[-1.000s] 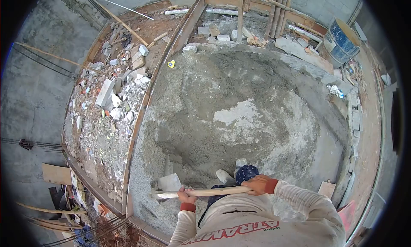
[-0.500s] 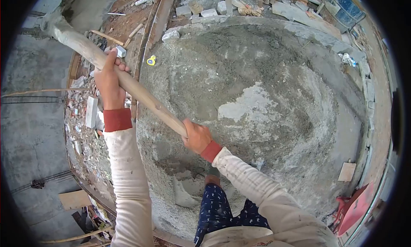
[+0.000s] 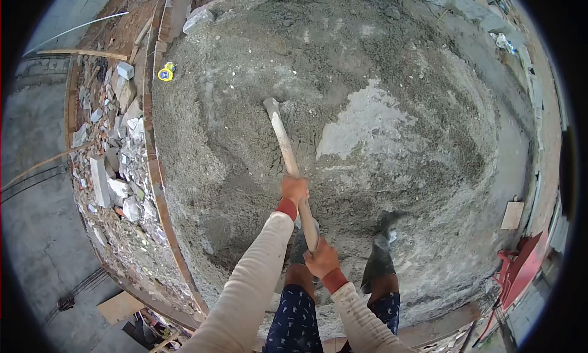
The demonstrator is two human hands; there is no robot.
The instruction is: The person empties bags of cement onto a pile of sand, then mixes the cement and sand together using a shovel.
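Here, both hands, left ahead of right, have fingers closed round the hoe handle, its blade sunk in the mortar heap; judging by this, a pull-back comes next.

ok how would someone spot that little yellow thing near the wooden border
Start from the big grey mound of sand and cement mix that fills most of the view, then follow the curved wooden edging on its left side toward the top. Just beside that board lies the small yellow tape measure, round and bright. It is the only yellow item among grey rubble and broken blocks.
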